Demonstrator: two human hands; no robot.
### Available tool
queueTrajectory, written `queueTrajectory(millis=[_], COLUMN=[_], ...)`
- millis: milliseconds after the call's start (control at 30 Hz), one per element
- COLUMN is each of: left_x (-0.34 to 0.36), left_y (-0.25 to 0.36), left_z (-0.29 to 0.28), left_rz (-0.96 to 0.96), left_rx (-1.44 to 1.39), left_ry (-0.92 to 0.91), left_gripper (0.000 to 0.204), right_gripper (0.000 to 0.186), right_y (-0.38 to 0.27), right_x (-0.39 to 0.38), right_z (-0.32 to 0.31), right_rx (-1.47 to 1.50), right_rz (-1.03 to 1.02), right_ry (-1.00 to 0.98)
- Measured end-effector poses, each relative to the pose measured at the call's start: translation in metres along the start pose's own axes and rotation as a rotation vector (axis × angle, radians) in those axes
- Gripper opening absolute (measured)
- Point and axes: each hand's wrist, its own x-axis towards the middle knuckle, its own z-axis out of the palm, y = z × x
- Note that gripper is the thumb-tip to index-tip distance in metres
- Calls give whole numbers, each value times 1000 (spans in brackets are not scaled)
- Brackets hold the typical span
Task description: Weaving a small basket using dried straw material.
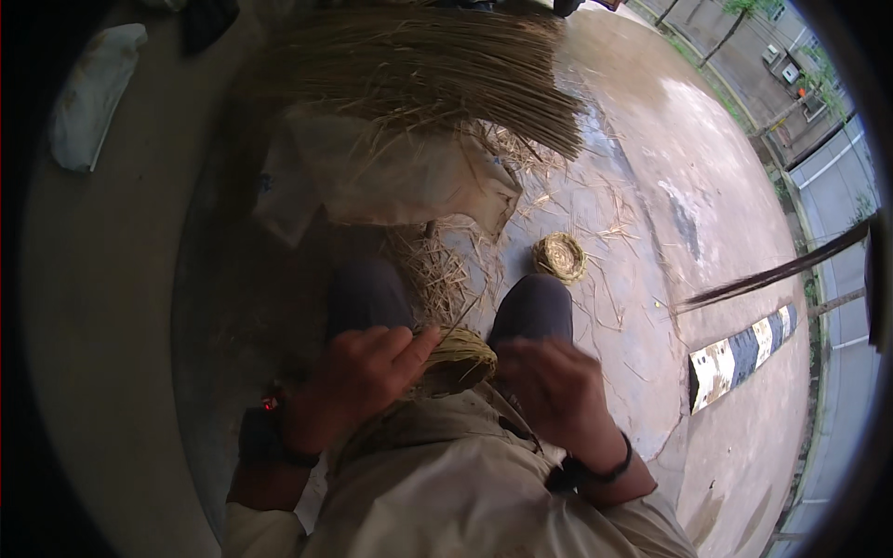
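In the head view, my left hand (372, 372) grips a small woven straw basket (460, 353) in my lap, between my dark-clad knees. A thin stick or straw (462, 314) rises diagonally from beside its fingers. My right hand (563, 395), slightly blurred, is curled just to the right of the basket; what it holds, if anything, is hidden. A second, small round straw basket (559, 258) sits on the concrete beyond my right knee.
A long bundle of straw (437, 65) lies ahead, over a pale sack (400, 177) and loose straw scraps (437, 279). A white bag (93, 98) is at far left. To the right are a striped barrier (744, 353), a dark diagonal bar (772, 272) and a fence (842, 186).
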Motion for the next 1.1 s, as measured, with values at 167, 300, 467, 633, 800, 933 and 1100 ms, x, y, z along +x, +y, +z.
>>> queueTrajectory(millis=[167, 300, 467, 633, 800, 933, 1100], left_x=[-3, -6, -10, -15, -60, -71, -74], left_y=[2, 9, 5, -2, -49, -70, -76], left_z=[7, 5, 4, 5, -26, -72, -87], left_rz=[102, 72, 79, -9, -214, -343, -344], left_rx=[24, 66, 5, 45, 131, 186, 262], left_ry=[-48, -37, -47, -30, -88, -53, -70], left_gripper=[42, 39, 39, 41, 45, 45, 42], right_gripper=[19, 20, 18, 24, 29, 34, 41], right_y=[5, 17, 15, 7, 40, 126, 158], right_x=[41, 53, 47, 49, 10, -42, -57], right_z=[29, 29, 33, 15, -76, -164, -207], right_rx=[-65, -17, 79, 1172, 1350, -28, -344], right_rz=[15, -108, -114, 115, 122, 144, 189], right_ry=[-11, 54, -13, 238, 410, 657, 776])
